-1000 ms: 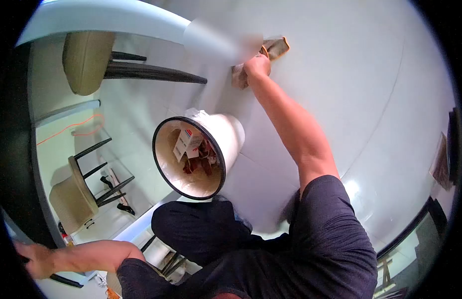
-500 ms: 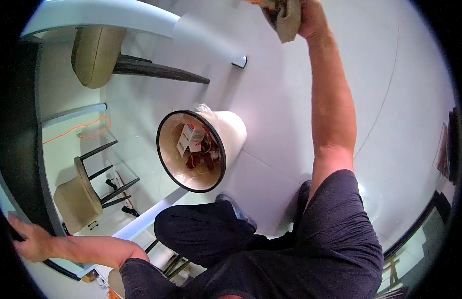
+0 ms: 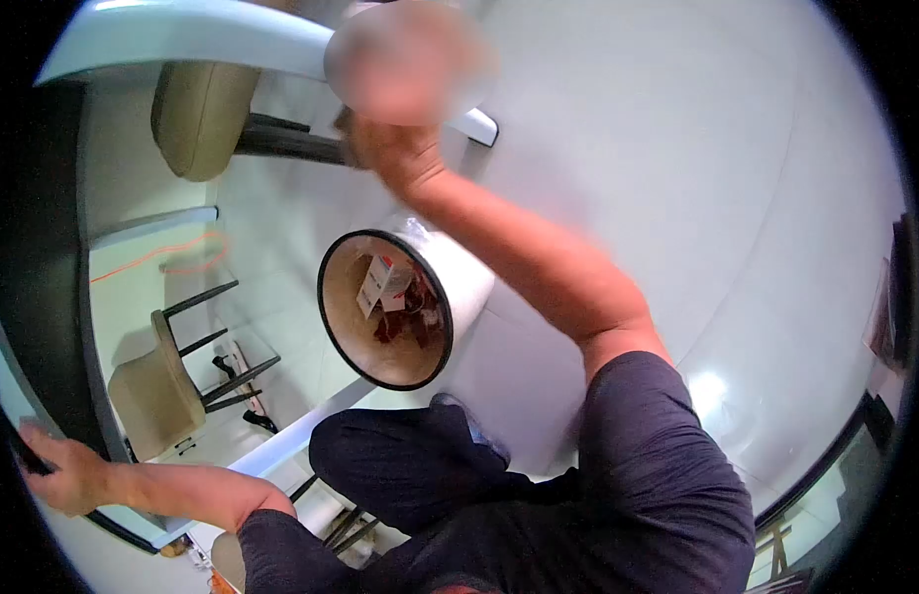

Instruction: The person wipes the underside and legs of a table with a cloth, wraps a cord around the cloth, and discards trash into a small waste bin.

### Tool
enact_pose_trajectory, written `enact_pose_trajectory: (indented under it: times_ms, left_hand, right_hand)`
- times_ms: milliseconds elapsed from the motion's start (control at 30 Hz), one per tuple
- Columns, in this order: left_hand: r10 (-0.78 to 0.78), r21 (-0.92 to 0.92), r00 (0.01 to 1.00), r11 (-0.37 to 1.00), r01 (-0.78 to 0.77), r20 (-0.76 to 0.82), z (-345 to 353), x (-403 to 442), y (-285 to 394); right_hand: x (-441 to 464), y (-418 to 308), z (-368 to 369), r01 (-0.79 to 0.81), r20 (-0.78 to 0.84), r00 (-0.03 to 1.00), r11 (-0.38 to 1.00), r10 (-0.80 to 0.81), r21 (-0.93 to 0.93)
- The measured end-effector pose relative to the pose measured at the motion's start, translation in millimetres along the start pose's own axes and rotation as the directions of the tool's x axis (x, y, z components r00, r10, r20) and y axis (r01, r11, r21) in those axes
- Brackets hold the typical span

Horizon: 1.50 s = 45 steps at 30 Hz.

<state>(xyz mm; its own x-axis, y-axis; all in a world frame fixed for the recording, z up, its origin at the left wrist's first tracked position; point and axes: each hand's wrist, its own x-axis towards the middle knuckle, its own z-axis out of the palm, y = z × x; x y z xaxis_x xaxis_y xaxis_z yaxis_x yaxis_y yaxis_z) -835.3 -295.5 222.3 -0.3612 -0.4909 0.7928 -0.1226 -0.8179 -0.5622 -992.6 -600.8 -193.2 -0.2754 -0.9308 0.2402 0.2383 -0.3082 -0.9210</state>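
Observation:
My right hand (image 3: 395, 148) is raised at the top, beside the table's pale leg and beyond the waste bin. A blur covers much of it. A bit of brown-grey cloth (image 3: 351, 139) shows at its side, and the fingers seem closed round it. At the far left my left hand (image 3: 68, 477) is closed over the dark table edge (image 3: 29, 455); its fingertips are hard to make out. Between my arms the cream waste bin (image 3: 464, 287) with a black rim leans toward me. Inside it lie a white printed carton (image 3: 382, 282) and dark reddish scraps.
A beige chair (image 3: 202, 119) with dark legs stands at the upper left. A second beige chair (image 3: 157, 396) is below the table. An orange cord (image 3: 192, 243) hangs nearby. The table's pale frame (image 3: 301, 421) runs close to my knee. Pale tiled floor (image 3: 717, 198) lies to the right.
My right hand has swung left with the cloth, from the upper right floor to the table leg. My left hand stays on the table edge. The view has shifted slightly.

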Motion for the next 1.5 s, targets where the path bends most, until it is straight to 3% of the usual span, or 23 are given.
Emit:
enact_pose_trajectory:
  times_ms: [67,167,200,233,333,367,433,500,567,600,633,700,733,800,833,900,933,1033,1233,1333,1400,1433,1500]
  left_hand:
    - [-0.011,-0.027,1.0,1.0,0.011,-0.001,-2.2,0.9,9.4]
    - [0.032,-0.056,0.998,0.998,-0.034,-0.045,-16.8,6.2,26.2]
    - [0.04,-0.092,0.997,0.995,-0.046,-0.065,-15.5,7.6,25.1]
    - [0.012,-0.107,0.998,0.994,-0.018,-0.054,-13.4,6.0,22.4]
    - [-0.023,-0.101,0.997,0.995,0.016,-0.069,-7.9,2.9,19.7]
    - [0.0,-0.067,0.994,0.998,-0.007,-0.106,-7.2,2.8,21.2]
    - [-0.006,-0.044,0.995,0.999,0.001,-0.104,-2.3,2.8,17.0]
    - [-0.003,-0.066,0.997,0.998,-0.002,-0.081,-7.2,1.9,23.8]
    - [-0.029,-0.089,0.999,0.996,0.031,0.022,-14.5,-0.6,28.5]
    - [-0.012,-0.112,1.0,0.994,0.012,-0.002,-18.7,-2.3,33.3]
    - [0.005,-0.125,1.0,0.992,-0.009,-0.03,-26.7,-0.9,42.3]
    - [-0.026,-0.176,1.0,0.984,0.024,-0.009,-42.8,3.6,61.2]
    - [-0.026,-0.211,1.0,0.977,0.024,-0.008,-46.4,7.3,61.8]
    - [-0.027,-0.289,1.0,0.957,0.028,0.005,-54.4,9.4,69.1]
    - [-0.06,-0.246,0.997,0.967,0.07,0.048,-59.8,7.5,73.4]
    - [-0.082,-0.282,0.996,0.956,0.087,0.031,-62.0,10.8,77.7]
    - [-0.114,-0.271,0.993,0.955,0.118,0.033,-63.9,12.1,79.0]
    - [-0.11,-0.303,0.992,0.945,0.124,0.063,-70.5,14.6,82.3]
    - [-0.024,-0.297,0.999,0.954,0.03,0.023,-59.4,7.1,67.1]
    - [-0.035,-0.318,0.998,0.947,0.053,0.06,-48.0,-0.8,49.7]
    - [-0.176,-0.125,0.974,0.973,0.194,0.146,-45.0,-10.4,49.3]
    - [0.105,-0.339,0.981,0.928,-0.156,-0.164,-48.2,3.5,66.0]
    - [0.061,-0.44,0.99,0.891,-0.111,-0.125,-45.9,3.4,70.4]
  right_hand:
    - [-1.6,-14.0,-7.7,-0.036,-0.039,0.998,0.998,0.039,0.053]
    - [-3.2,38.7,-23.9,0.222,-0.004,0.975,0.973,-0.223,0.053]
    - [-8.4,55.2,-34.6,-0.088,0.126,0.989,0.993,0.078,0.079]
    - [-8.1,74.5,-44.2,-0.005,0.05,0.999,0.999,0.007,-0.033]
    - [-11.7,129.4,-72.1,-0.263,0.105,0.943,0.899,0.317,-0.351]
    - [-12.3,137.3,-72.3,-0.259,0.1,0.945,0.901,0.311,-0.348]
    - [-15.2,133.9,-69.4,-0.459,-0.022,0.865,0.772,0.502,-0.44]
    - [-11.6,127.2,-61.2,-0.508,-0.09,0.847,0.75,0.524,-0.424]
    - [6.5,109.7,-48.5,-0.502,0.071,0.837,0.814,0.542,-0.292]
    - [21.4,74.5,-46.6,-0.421,0.163,0.872,0.876,0.462,-0.235]
    - [46.6,38.2,-49.1,-0.478,0.458,0.749,0.87,0.478,-0.126]
    - [83.1,27.4,-32.1,-0.709,0.771,0.493,0.7,0.404,0.086]
    - [91.4,4.6,-21.6,-0.684,0.792,0.497,0.722,0.355,0.107]
    - [110.1,-37.4,-12.5,-0.838,0.899,0.426,0.417,0.1,0.351]
    - [118.0,-52.6,0.8,-0.827,0.906,0.418,0.439,0.062,0.351]
    - [127.7,-87.4,26.8,-0.551,0.825,0.565,0.73,-0.029,0.403]
    - [136.4,-116.3,31.6,-0.406,0.815,0.564,0.815,-0.132,0.413]
    - [162.4,-180.2,54.8,-0.499,0.858,0.509,0.787,-0.073,0.363]
    - [188.0,-226.1,109.8,-0.22,0.785,0.613,0.934,-0.093,0.283]
    - [180.4,-203.7,116.4,-0.238,0.792,0.607,0.938,-0.059,0.252]
    - [175.1,-173.9,113.6,-0.3,0.808,0.589,0.927,-0.007,0.227]
    - [169.9,-154.9,107.3,-0.352,0.82,0.571,0.912,0.032,0.209]
    - [160.4,-110.4,93.1,-0.481,0.85,0.511,0.862,0.128,0.159]
